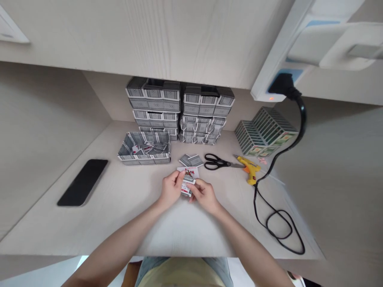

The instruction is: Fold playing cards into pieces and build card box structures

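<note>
Between my two hands, above the middle of the desk, is a folded playing card (186, 187) with a grey patterned back and a white face with red marks. My left hand (172, 189) pinches its left side, the thumb on top. The fingers of my right hand (205, 195) grip its right side. Just beyond my fingertips lies a face-up card (191, 171) with a red and dark figure, partly covered by my left hand. Behind that, several grey-backed cards (191, 160) lie loosely overlapped.
An open box made of cards (145, 160) holds folded pieces. Stacked card boxes (203, 109) stand behind. Black-handled scissors (217, 162) and a yellow glue gun (251, 169) with a black cord (278, 239) lie right; a phone (83, 182) lies left. Green-striped boxes (266, 131) stand back right.
</note>
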### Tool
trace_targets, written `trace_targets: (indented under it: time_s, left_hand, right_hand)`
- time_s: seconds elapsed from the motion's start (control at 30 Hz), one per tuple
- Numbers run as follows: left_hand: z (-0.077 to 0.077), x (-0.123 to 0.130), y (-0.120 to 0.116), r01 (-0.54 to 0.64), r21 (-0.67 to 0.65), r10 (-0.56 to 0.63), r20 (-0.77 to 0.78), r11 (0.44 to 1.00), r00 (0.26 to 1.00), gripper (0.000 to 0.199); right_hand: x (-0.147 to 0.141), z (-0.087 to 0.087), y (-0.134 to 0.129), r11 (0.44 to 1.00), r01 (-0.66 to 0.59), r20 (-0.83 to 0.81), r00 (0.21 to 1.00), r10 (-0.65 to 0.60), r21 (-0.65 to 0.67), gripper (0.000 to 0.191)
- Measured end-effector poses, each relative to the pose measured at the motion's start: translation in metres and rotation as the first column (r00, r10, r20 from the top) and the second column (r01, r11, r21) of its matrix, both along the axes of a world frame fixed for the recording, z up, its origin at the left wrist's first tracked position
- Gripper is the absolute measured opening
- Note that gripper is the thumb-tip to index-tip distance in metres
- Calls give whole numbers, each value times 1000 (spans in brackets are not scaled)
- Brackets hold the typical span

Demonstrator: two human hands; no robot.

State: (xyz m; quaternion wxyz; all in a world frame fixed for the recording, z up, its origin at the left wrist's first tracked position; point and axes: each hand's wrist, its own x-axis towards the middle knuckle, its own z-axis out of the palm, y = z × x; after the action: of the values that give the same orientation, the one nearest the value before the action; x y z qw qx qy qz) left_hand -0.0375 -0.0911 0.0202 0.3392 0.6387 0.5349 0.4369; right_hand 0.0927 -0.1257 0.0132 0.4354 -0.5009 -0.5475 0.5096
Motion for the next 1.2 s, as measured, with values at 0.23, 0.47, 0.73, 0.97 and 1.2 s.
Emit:
trace_targets:
  time_s: [0.23, 0.47, 0.73, 0.97, 1.2]
  left_hand:
    - [2, -8, 4, 54, 108, -46, -79, 993, 996, 23]
    - [2, -4, -4, 207, 113, -195, -111, 972, 975, 33]
    - [-4, -5, -2, 233, 83, -230, -44, 969, 972, 38]
    - [-2, -8, -1, 277, 218, -232, -211, 936, 950, 41]
    - [3, -12, 4, 334, 350, -252, -260, 875, 932, 42]
  right_hand:
    - [-1, -4, 4, 992, 130, -36, 991, -130, -5, 30]
    - [6, -3, 10, 954, 297, -108, 948, -298, -32, 33]
    - [6, -3, 8, 967, 254, -67, 965, -252, 17, 32]
    - [7, -2, 8, 981, 189, -30, 982, -188, 46, 35]
    - [5, -2, 5, 995, 99, -74, 993, -97, 20, 44]
